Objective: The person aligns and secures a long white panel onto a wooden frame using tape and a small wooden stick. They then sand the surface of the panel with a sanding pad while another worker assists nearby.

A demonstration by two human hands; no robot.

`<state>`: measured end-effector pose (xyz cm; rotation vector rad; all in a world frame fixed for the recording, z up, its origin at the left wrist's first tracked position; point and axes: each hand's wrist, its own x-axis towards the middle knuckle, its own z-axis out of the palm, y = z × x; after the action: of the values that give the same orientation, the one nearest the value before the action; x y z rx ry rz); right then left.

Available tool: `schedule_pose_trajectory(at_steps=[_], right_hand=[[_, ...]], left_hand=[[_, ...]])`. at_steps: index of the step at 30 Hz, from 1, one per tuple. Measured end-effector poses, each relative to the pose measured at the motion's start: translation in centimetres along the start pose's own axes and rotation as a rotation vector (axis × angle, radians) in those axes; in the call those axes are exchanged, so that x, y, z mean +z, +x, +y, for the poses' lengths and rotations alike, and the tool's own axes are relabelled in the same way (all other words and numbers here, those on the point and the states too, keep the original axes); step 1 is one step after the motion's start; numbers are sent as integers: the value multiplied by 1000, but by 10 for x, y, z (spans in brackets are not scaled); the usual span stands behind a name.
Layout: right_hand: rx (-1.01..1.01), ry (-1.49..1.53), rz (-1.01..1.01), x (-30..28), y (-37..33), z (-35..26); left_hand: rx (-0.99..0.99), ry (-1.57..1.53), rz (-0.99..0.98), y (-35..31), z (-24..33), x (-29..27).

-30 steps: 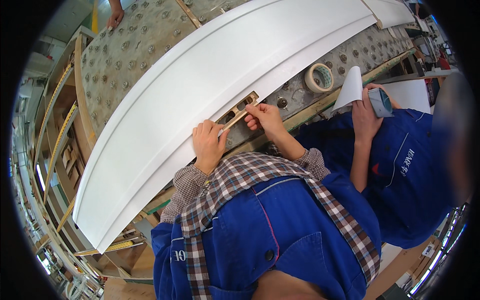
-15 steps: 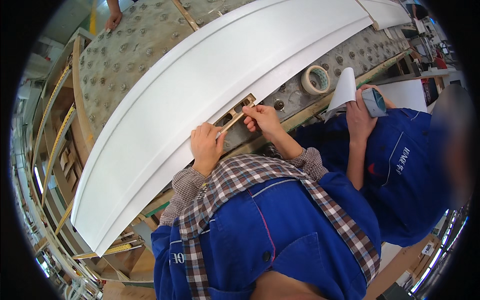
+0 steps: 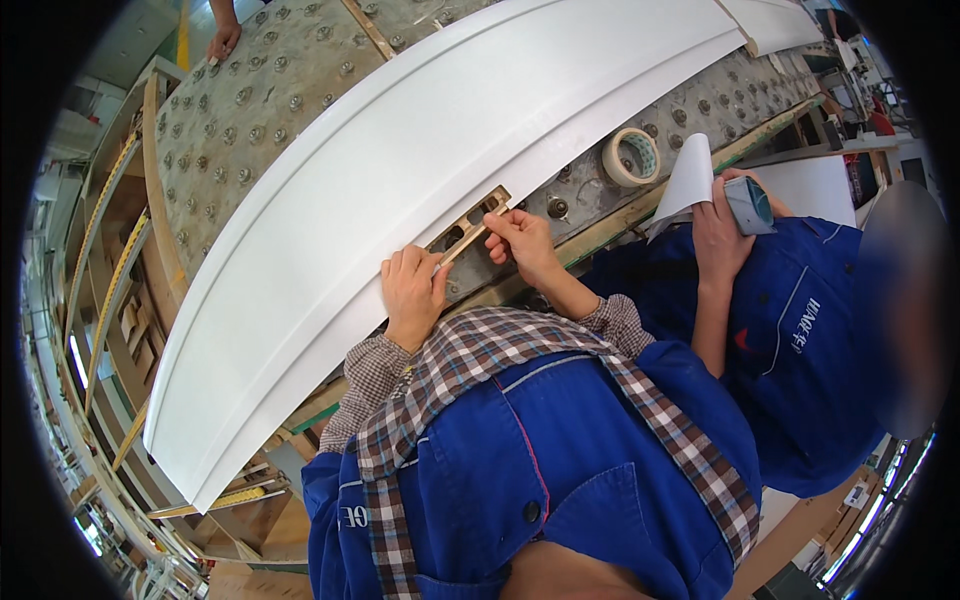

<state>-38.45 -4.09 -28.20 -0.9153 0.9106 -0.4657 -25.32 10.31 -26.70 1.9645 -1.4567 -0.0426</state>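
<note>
A long curved white panel lies across a studded grey table, its near edge toward me. Cut into that edge is a slotted recess with tan inner faces and dark openings. A narrow light strip runs along the recess's near side. My left hand rests its fingers on the panel at the recess's left end, thumb pressed against the strip. Toward the other end, my right hand pinches the strip between thumb and forefinger, its other fingers curled. The fingertips partly hide what they grip.
On the table to the right lies a masking tape roll. Beside me, a co-worker in blue holds a grey-blue roll and a white sheet. Another person's hand touches the table's far left. A wooden frame curves along the left.
My right hand shifts very slightly near the recess; my left hand stays in place. The co-worker's head and upper body move a little, and the panel lies as before.
</note>
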Motion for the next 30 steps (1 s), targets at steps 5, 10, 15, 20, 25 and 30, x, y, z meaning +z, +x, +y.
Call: schedule_pose_trajectory(at_steps=[5, 10, 15, 20, 25, 30], right_hand=[[23, -22, 34, 7, -2, -5], [35, -24, 68, 12, -5, -8], [-26, 21, 36, 6, -2, 3], [13, -8, 52, 8, -3, 3], [77, -67, 75, 17, -3, -8], [132, -146, 6, 18, -13, -17]], left_hand=[[5, -14, 13, 0, 0, 0], [-10, -7, 2, 0, 1, 0], [-7, -32, 13, -2, -2, 1], [-10, -47, 19, -1, 0, 0], [-17, -25, 1, -1, -1, 1], [-42, -84, 31, -3, -3, 1]])
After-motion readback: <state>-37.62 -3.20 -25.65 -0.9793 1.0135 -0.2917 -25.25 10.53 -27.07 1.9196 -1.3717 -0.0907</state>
